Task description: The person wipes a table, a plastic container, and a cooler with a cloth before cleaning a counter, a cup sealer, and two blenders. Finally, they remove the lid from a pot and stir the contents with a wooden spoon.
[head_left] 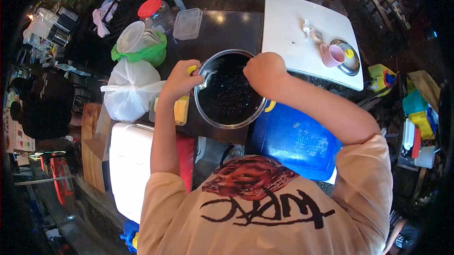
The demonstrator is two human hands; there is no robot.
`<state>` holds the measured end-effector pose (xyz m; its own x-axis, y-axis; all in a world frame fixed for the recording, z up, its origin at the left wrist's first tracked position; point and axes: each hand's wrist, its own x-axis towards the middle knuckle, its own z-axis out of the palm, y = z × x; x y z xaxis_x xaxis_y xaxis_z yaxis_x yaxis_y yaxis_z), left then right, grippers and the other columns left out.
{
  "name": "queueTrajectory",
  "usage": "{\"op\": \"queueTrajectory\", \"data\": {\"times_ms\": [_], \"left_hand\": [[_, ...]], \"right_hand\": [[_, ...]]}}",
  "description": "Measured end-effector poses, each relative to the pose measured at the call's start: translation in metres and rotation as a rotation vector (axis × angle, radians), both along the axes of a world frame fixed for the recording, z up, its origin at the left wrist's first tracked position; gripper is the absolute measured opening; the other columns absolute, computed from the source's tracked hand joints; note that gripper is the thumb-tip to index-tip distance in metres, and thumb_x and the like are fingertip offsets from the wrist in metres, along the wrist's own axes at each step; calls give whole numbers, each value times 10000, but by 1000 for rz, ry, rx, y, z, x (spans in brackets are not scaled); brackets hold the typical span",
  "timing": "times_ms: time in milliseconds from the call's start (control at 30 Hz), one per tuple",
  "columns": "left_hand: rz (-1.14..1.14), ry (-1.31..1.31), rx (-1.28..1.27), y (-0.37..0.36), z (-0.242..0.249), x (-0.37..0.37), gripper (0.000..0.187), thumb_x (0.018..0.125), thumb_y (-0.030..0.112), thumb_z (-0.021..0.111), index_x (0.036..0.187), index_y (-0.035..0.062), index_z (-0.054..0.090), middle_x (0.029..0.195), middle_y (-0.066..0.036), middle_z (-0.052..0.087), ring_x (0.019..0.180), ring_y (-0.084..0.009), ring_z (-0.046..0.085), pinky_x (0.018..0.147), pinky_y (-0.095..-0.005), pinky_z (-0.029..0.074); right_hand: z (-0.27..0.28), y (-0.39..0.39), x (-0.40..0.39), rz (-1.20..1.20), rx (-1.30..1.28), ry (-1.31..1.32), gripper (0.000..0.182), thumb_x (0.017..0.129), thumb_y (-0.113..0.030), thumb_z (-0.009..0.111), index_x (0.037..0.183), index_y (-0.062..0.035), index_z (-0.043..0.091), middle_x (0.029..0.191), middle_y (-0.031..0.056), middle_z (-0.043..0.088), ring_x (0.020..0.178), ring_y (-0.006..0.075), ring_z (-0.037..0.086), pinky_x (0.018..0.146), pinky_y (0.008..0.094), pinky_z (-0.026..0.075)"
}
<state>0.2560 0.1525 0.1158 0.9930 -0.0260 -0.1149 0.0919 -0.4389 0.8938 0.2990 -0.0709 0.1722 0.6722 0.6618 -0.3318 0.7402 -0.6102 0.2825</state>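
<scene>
A round metal pot [227, 125] with yellow handles stands on the dark table, with dark contents [227, 89] inside. My left hand [182, 81] is closed at the pot's left side, by the yellow handle there. Over the pot's upper right rim, my right hand [265, 74] is closed in a fist; what it holds, if anything, is hidden. The other yellow handle [270, 106] shows below my right hand. Beside the pot on the left is a clear container with something yellow [180, 110] in it.
A knotted white bag [130, 89], stacked containers in a green bag [153, 54], a red-lidded jar [150, 8] and a clear box [187, 24] stand left. A white board [293, 28] holds a pink cup [332, 55]. A blue box [293, 139] is below right.
</scene>
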Motion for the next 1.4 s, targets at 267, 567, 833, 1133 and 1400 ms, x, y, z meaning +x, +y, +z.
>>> {"op": "queueTrajectory", "data": {"times_ms": [267,567,833,1133,1400], "left_hand": [[29,-5,8,-7,3,0,109,645,58,592,670,46,486,564,37,396,468,-59,414,355,-242,319],[9,-38,6,-18,8,1,178,668,28,575,628,43,402,556,-1,389,444,-89,428,337,-264,361],[42,12,2,-17,13,-5,184,662,27,574,624,39,395,550,-13,397,442,-97,436,342,-273,363],[88,15,-29,-11,5,-9,175,663,27,579,624,35,409,549,-22,416,440,-106,465,348,-266,402],[126,13,-96,-18,5,-13,165,674,31,585,625,61,430,523,-2,433,387,-89,454,324,-243,348]], "right_hand": [[-37,-17,66,-228,-68,812,256,867,-250,520,994,-100,685,714,93,655,553,199,612,483,332,498],[-90,-60,13,-587,663,1436,352,955,-176,434,1290,-114,522,647,0,541,429,61,420,365,230,331],[-88,-78,-13,-665,976,1426,400,972,-203,448,1361,-109,442,702,6,537,453,51,415,372,202,319],[-10,-83,-37,-80,672,302,340,865,-113,497,1192,-118,589,718,156,633,678,329,636,634,438,501],[-4,-47,-77,20,304,277,436,829,-86,478,1262,-121,517,818,156,648,744,335,653,605,444,531]]}}
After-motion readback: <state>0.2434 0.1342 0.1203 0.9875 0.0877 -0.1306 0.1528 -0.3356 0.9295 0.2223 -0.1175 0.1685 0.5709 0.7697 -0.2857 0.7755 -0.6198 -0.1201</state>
